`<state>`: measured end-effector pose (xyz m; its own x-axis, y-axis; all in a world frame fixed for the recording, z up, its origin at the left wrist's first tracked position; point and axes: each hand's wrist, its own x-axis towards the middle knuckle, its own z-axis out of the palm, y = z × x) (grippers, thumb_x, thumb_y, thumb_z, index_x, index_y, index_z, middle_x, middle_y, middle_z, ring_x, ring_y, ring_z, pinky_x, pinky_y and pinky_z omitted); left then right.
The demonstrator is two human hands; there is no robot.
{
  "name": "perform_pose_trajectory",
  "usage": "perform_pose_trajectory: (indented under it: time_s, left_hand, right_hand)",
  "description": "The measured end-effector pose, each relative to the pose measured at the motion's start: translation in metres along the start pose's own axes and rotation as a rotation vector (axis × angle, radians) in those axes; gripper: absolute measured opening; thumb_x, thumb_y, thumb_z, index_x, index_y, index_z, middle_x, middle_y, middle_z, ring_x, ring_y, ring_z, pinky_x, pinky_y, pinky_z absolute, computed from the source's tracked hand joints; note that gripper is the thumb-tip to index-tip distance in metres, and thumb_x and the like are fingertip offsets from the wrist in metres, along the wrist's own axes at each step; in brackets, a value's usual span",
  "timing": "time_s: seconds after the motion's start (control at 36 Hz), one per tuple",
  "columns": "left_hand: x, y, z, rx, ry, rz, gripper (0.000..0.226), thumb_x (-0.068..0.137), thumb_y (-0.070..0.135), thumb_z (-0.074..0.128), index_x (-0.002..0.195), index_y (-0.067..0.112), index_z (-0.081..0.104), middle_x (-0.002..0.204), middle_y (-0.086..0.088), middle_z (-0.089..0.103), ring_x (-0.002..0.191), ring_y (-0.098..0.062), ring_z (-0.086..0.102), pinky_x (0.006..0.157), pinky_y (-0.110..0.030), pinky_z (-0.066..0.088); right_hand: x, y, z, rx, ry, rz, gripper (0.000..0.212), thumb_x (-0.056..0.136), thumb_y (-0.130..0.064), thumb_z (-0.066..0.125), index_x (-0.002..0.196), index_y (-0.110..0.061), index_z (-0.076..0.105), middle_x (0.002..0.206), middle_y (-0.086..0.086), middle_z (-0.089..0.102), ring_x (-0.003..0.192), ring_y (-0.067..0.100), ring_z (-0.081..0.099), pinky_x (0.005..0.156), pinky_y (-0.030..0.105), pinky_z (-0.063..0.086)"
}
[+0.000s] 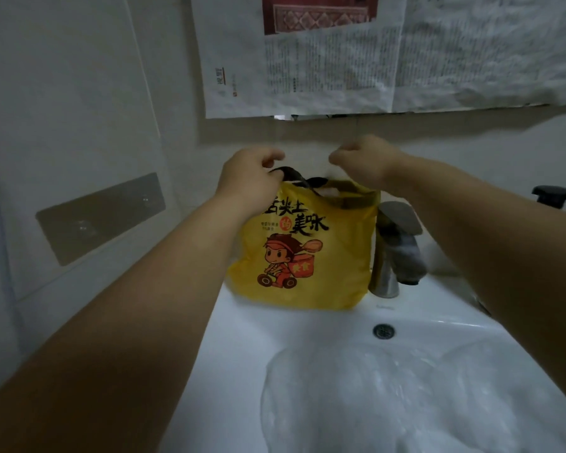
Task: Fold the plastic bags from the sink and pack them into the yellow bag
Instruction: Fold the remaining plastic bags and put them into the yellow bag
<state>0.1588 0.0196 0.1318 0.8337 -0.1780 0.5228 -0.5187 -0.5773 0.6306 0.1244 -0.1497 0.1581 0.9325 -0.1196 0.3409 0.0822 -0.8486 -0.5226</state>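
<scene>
Yellow bag (301,256) sits on the sink (242,325) ledge under my hands, left hand (249,178) pinching its dark handle (290,174), right hand (363,161) curled with unclear grip; a lopsided pull could tip it onto the plastic bags (373,393) nearer me.

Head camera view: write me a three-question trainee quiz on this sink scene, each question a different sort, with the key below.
1. True or false: the crumpled clear plastic bags lie in the white ceramic sink.
2. Pick one: the yellow printed plastic bag stands A) left of the metal faucet, B) right of it, C) on top of it.
3. Fill the gap: the left hand grips the yellow bag by its dark ____.

Key: 1 true; 2 A; 3 handle.
</scene>
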Motion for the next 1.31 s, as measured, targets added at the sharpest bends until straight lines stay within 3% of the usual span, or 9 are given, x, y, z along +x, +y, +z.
perform_pose_trajectory:
  time_s: [0.22,0.33,0.56,0.75,0.89,1.0,1.11,1.22,1.31]
  left_hand:
    - [-0.048,0.014,-0.016,-0.216,0.098,0.032,0.027,0.097,0.014,0.055,0.121,0.020,0.064,0.109,0.009,0.059,0.101,-0.006,0.057,0.088,-0.015,0.045]
    - [-0.099,0.019,-0.002,-0.344,0.000,-0.011,0.015,0.096,0.013,0.056,0.100,0.023,0.066,0.087,0.014,0.062,0.073,0.004,0.064,0.068,-0.012,0.051]
    - [-0.200,-0.007,0.061,-0.220,-0.363,-0.215,0.022,0.092,0.020,0.063,0.114,0.018,0.068,0.109,0.004,0.064,0.107,-0.019,0.060,0.080,-0.021,0.041]
    - [-0.235,-0.026,0.073,-0.077,-0.456,-0.206,0.029,0.092,0.022,0.060,0.120,0.019,0.066,0.123,0.001,0.064,0.113,-0.017,0.059,0.098,-0.030,0.047]
    - [-0.237,-0.032,0.079,-0.046,-0.538,-0.286,0.034,0.090,0.024,0.064,0.123,0.016,0.064,0.127,-0.001,0.062,0.112,-0.018,0.057,0.094,-0.027,0.044]
    - [-0.228,-0.029,0.082,-0.297,-0.584,-0.441,0.064,0.088,0.048,0.064,0.142,0.020,0.046,0.144,0.001,0.046,0.121,-0.019,0.048,0.096,-0.031,0.038]
    - [-0.222,-0.026,0.081,-0.654,-0.725,-0.549,0.116,0.050,0.069,0.083,0.148,0.034,0.032,0.151,0.000,0.042,0.136,-0.027,0.042,0.108,-0.053,0.036]
    - [-0.219,-0.026,0.084,-0.798,-0.680,-0.451,0.055,0.080,0.036,0.076,0.127,0.016,0.056,0.096,0.006,0.074,0.087,-0.008,0.069,0.071,-0.023,0.053]
    - [-0.219,-0.023,0.079,-0.787,-0.455,-0.457,0.018,0.088,0.017,0.068,0.105,0.012,0.069,0.076,0.004,0.073,0.071,-0.012,0.069,0.060,-0.022,0.051]
  right_hand:
    - [-0.062,-0.010,-0.010,0.219,0.285,-0.048,0.039,0.095,-0.021,0.050,0.105,0.016,0.059,0.075,0.024,0.049,0.065,0.018,0.042,0.047,0.024,0.029]
    - [-0.116,-0.008,0.003,0.225,0.269,-0.023,0.037,0.092,-0.023,0.053,0.102,0.012,0.061,0.072,0.025,0.047,0.062,0.018,0.041,0.056,0.025,0.031]
    - [-0.221,0.046,0.060,0.216,-0.127,0.347,0.031,0.092,-0.020,0.059,0.114,0.001,0.064,0.107,0.021,0.065,0.077,0.023,0.060,0.072,0.036,0.056]
    - [-0.275,0.068,0.103,0.156,-0.551,0.374,0.102,0.082,-0.036,0.073,0.152,-0.016,0.002,0.153,0.002,0.025,0.130,0.018,0.036,0.088,0.022,0.032]
    - [-0.269,0.080,0.125,-0.166,-0.513,0.409,0.042,0.098,-0.028,0.051,0.131,-0.001,0.051,0.130,0.014,0.054,0.113,0.027,0.055,0.089,0.025,0.043]
    - [-0.245,0.078,0.103,0.779,-0.228,0.615,0.016,0.095,-0.011,0.046,0.093,-0.004,0.061,0.085,0.015,0.055,0.070,0.023,0.054,0.065,0.032,0.043]
    - [-0.244,0.066,0.074,1.604,-0.172,0.531,0.022,0.078,-0.011,0.040,0.091,0.000,0.054,0.078,0.012,0.056,0.068,0.024,0.058,0.068,0.037,0.054]
    - [-0.242,0.062,0.063,1.597,-0.003,0.573,0.030,0.087,-0.011,0.041,0.064,-0.006,0.060,0.059,0.008,0.058,0.048,0.019,0.060,0.047,0.021,0.052]
    - [-0.237,0.071,0.064,1.178,0.126,0.747,0.023,0.093,-0.029,0.059,0.084,-0.008,0.065,0.082,0.009,0.064,0.064,0.019,0.065,0.056,0.025,0.052]
